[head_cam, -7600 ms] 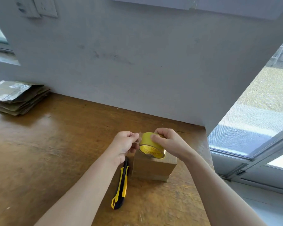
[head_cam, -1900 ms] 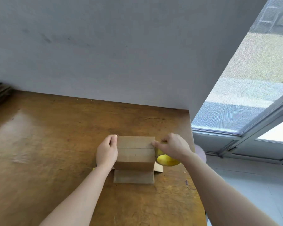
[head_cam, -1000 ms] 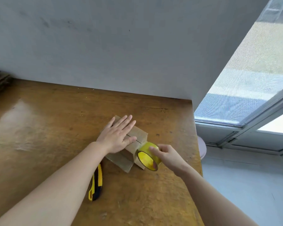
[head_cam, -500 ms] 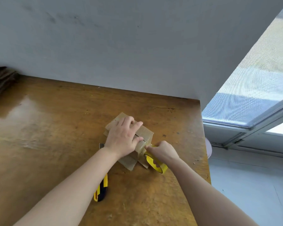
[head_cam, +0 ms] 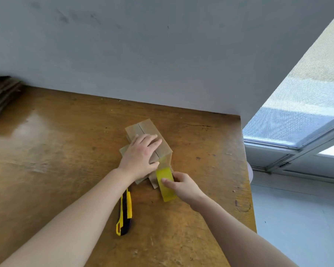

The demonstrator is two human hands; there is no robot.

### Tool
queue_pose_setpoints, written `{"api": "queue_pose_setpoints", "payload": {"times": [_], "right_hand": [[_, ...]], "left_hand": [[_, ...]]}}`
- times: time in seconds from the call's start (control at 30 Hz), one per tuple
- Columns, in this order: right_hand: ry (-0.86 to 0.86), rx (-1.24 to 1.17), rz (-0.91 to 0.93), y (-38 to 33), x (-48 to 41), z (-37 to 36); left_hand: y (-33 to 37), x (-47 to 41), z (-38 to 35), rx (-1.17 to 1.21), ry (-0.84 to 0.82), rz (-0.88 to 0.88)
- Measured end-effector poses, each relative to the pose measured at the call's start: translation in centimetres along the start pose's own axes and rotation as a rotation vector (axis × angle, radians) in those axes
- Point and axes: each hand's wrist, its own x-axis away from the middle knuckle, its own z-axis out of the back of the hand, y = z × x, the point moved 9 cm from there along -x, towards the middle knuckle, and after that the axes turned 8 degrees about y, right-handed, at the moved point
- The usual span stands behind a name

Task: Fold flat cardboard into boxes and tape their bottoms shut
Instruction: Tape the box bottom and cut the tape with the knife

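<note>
The box (head_cam: 149,128) is seen at the centre of the frame, standing on the bench (head_cam: 66,160) w/ its closed flaps (head_cam: 133,131) turned up. The left hand (head_cam: 141,158) is laid on top of it. Its fingers (head_cam: 152,140) are nearly flat and press the flaps down; nothing is gripped. The right hand (head_cam: 183,185) is closed round the tape roll (head_cam: 166,185), which is held just below-right of the box, near the bench. A short tape strip (head_cam: 163,163) is stretched from the roll up to the near edge of the box, approx. where the seam (head_cam: 141,129) ends.

The relation that matters: the seam's long axis runs from upper left to lower right, and the roll lies on the same line, beyond its lower-right end. Whether tape covers the whole seam cannot be told, as the hand hides the middle part.

It is judged that the strip must next be pressed on the box's near side and cut. The knife (head_cam: 124,212) lies on the bench at lower centre, beside the left forearm (head_cam: 96,201), so the left hand is nearer to it, but this hand is needed on the flaps.

Room: the bench edge runs at the right, not far from the right hand, i.e. less room there. More room is found toward the lower left, beyond the knife. The stack of flat cardboard (head_cam: 2,93) is seen at far left, well apart.
</note>
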Motion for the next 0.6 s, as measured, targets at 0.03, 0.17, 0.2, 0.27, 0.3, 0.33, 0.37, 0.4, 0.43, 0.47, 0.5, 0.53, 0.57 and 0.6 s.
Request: {"api": "queue_pose_setpoints", "payload": {"times": [0.03, 0.17, 0.2, 0.27, 0.3, 0.33, 0.37, 0.4, 0.43, 0.47, 0.5, 0.53, 0.57, 0.6], "right_hand": [[0.007, -0.011, -0.012, 0.1, 0.0, 0.0], [0.004, 0.003, -0.053, -0.7, -0.5, -0.1], [-0.003, 0.003, -0.058, -0.9, -0.5, -0.2], [-0.005, -0.022, -0.070, -1.0, -0.6, -0.8], [0.004, -0.033, -0.073, -1.1, -0.5, -1.0], [0.018, -0.036, -0.064, -1.2, -0.4, -1.2], [0.033, -0.025, -0.046, -1.4, -0.4, -1.3], [0.049, -0.010, -0.024, -1.6, -0.4, -1.4], [0.062, 0.002, -0.002, -1.9, -0.4, -1.5], [0.071, 0.012, 0.015, -2.2, -0.4, -1.6], [0.074, 0.016, 0.025, -2.4, -0.4, -1.7], [0.072, 0.016, 0.027, -2.4, -0.4, -1.7], [0.067, 0.015, 0.026, -2.4, -0.3, -1.8], [0.062, 0.016, 0.024, -2.4, -0.3, -1.8]], "left_hand": [[-0.1, 0.1, -0.1, 0.007, -0.004, -0.004], [-0.9, 0.1, -0.9, 0.036, -0.059, -0.031], [-1.2, 0.1, -1.0, 0.045, -0.071, -0.033], [-1.7, 0.1, -1.3, 0.050, -0.096, -0.030], [-1.8, 0.1, -1.4, 0.045, -0.109, -0.032], [-1.8, 0.1, -1.4, 0.035, -0.119, -0.037], [-1.8, 0.2, -1.3, 0.028, -0.121, -0.044], [-1.6, 0.3, -1.0, 0.033, -0.111, -0.050], [-1.5, 0.5, -0.5, 0.049, -0.083, -0.054], [-1.4, 0.9, 0.2, 0.070, -0.044, -0.052], [-1.5, 1.4, 1.0, 0.103, 0.011, -0.029], [-1.7, 2.1, 2.0, 0.153, 0.091, 0.025], [-2.4, 3.1, 3.0, 0.216, 0.206, 0.117], [-3.4, 4.6, 3.8, 0.277, 0.335, 0.246]]}}
